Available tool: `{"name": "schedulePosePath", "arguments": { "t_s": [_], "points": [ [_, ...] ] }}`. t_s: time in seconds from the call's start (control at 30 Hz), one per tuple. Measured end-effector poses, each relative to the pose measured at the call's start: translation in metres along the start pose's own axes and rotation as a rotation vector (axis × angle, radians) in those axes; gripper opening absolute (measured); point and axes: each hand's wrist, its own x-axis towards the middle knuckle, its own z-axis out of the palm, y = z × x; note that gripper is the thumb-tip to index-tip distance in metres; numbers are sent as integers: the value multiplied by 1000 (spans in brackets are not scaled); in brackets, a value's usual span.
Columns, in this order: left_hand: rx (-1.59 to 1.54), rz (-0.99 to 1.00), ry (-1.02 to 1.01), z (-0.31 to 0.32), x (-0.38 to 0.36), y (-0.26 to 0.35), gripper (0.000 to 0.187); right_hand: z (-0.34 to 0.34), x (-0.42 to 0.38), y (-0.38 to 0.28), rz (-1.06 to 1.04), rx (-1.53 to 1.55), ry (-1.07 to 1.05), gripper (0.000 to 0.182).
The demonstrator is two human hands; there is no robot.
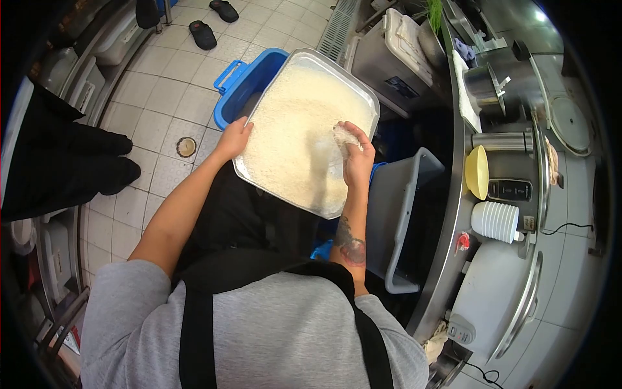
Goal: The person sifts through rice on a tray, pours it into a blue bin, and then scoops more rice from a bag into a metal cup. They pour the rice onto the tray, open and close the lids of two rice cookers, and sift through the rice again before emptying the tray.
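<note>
A large metal tray (372,104) holds a wide layer of pale powder or crumbs (285,129). My left hand (234,138) grips the tray's left rim. Over the right part of the tray, my right hand (355,154) is cupped, its fingers curled around a clump of the pale powder. Some powder appears blurred in the air just left of that hand. Behind the tray's upper left side is a blue tub (228,107), partly covered by the tray.
Right of me stands a grey bin (405,214) beside a steel counter (447,259) with a yellow bowl (477,172), stacked white bowls (494,221) and a pot (483,91). Another person's dark-clothed legs (65,155) are at left. Black shoes (203,35) lie on the tiles.
</note>
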Motion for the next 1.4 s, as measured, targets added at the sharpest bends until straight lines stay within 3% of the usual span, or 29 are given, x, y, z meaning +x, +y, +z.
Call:
{"name": "schedulePosePath", "arguments": {
  "t_s": [0.07,0.17,0.23,0.53,0.6,0.67,0.7,0.77,0.87,1.07,1.13,1.2,1.3,1.4],
  "points": [
    [19,9,14,2,1,-5,29,-1,0,4,2,-28,5,46],
    [31,8,6,1,1,-1,30,-4,-2,12,27,105,0,37],
    [25,-6,-10,-1,1,0,31,-3,-4,13,36,41,25,29],
    [-9,-2,5,0,1,-2,30,8,-7,25,21,-251,101,30],
    [22,-7,8,1,1,0,30,15,-2,43,-83,-371,89,31],
    [25,-10,0,1,1,-1,31,35,-5,50,-232,-706,-7,34],
    [30,-15,-2,0,1,-1,31,45,-6,55,-232,-704,-6,34],
    [3,-15,1,0,0,3,31,65,-6,65,-327,-987,-172,36],
    [9,-9,9,4,2,-6,30,80,-6,75,-256,-1239,-307,38],
    [34,-14,4,0,0,2,32,40,9,97,-191,-1327,-139,36],
    [18,-47,-18,-2,-1,6,34,21,7,109,-226,-1311,58,35],
    [20,-34,-21,-1,1,1,34,4,1,110,-304,-1318,123,35],
    [11,-25,4,2,2,-4,33,-13,-9,107,-227,-1147,255,38],
    [35,-9,9,2,2,-4,33,-28,-10,106,-190,-1027,128,33]
  ]
}}
